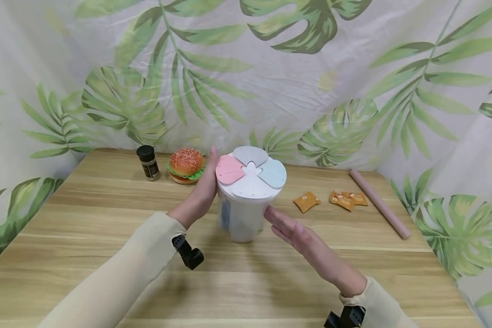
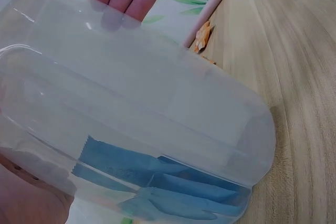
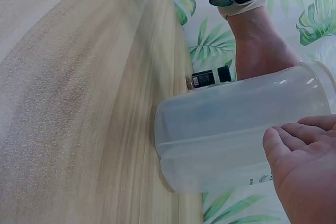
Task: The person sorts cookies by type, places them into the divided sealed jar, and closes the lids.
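A translucent plastic canister [image 1: 243,218] stands upright on the table, topped by a petal-shaped lid [image 1: 252,187] with pink, grey, light blue and white sections. My left hand [image 1: 202,189] rests flat along its left side, near the lid. On the opposite side my right hand [image 1: 307,241] holds its fingers straight, the tips at the canister wall. Blue packets [image 2: 173,182] lie inside one compartment, at the bottom, in the left wrist view. The right wrist view shows the canister [image 3: 220,124] between both hands, with part of the left hand hidden behind it.
Behind and left are a black-capped spice jar [image 1: 148,163] and a toy hamburger [image 1: 186,165]. To the right lie a single orange packet [image 1: 306,201], a few more orange packets [image 1: 347,199] and a pink rod [image 1: 379,203]. A leaf-patterned curtain [image 1: 279,91] hangs behind the table [image 1: 246,291].
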Available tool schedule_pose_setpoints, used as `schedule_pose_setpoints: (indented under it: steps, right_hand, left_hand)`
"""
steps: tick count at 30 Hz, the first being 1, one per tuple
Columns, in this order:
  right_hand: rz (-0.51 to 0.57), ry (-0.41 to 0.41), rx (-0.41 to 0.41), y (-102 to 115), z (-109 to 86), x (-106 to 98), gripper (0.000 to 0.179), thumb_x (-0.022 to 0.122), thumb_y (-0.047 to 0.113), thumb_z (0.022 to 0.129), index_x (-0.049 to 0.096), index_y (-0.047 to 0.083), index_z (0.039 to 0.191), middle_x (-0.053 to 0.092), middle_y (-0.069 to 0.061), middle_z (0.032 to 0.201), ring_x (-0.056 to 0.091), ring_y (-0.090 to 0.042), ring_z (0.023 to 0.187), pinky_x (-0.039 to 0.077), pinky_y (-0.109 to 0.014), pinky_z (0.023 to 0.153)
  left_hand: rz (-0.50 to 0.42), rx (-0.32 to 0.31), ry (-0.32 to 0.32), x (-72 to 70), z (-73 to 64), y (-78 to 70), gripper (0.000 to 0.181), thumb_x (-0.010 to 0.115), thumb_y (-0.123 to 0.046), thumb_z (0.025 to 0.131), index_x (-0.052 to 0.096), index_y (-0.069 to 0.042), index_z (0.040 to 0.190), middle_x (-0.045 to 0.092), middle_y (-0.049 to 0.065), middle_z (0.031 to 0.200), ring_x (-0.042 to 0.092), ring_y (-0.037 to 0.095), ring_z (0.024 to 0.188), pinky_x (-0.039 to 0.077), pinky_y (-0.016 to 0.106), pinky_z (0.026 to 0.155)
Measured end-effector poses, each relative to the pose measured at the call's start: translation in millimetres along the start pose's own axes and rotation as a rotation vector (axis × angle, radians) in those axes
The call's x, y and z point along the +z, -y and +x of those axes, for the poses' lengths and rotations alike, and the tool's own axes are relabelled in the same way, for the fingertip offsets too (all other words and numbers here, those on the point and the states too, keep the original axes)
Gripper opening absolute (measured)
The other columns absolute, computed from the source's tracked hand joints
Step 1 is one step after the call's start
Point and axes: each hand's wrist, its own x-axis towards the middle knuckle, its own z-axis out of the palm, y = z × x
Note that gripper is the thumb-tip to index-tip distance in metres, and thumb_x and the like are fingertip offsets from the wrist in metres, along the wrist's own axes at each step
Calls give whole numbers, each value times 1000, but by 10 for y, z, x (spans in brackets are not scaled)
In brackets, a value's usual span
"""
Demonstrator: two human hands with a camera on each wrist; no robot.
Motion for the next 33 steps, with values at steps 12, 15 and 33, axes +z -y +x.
schedule_pose_setpoints:
  steps: [12,15,33]
  right_hand:
    - [-157,-100,31,16,11,-11,67,15,39,117,25,-8,162,27,-31,168,34,-1,154,32,-14,123]
    - [-280,-182,34,61,18,-23,57,19,30,118,36,-6,159,41,-28,163,46,-15,151,39,-17,120]
    - [-904,-392,-407,365,368,-200,37,79,-1,89,74,6,125,73,-12,128,67,-24,124,49,-20,111]
  left_hand:
    - [76,70,-49,-52,-31,-25,84,2,-62,109,20,-5,167,13,7,178,10,25,166,9,48,136]
    - [215,197,-128,-111,-72,-56,77,8,-54,113,32,-2,163,32,12,172,28,28,162,20,45,135]
    - [916,1016,-2,-260,-528,-256,39,70,-24,102,70,-5,136,70,10,140,63,30,136,50,47,115]
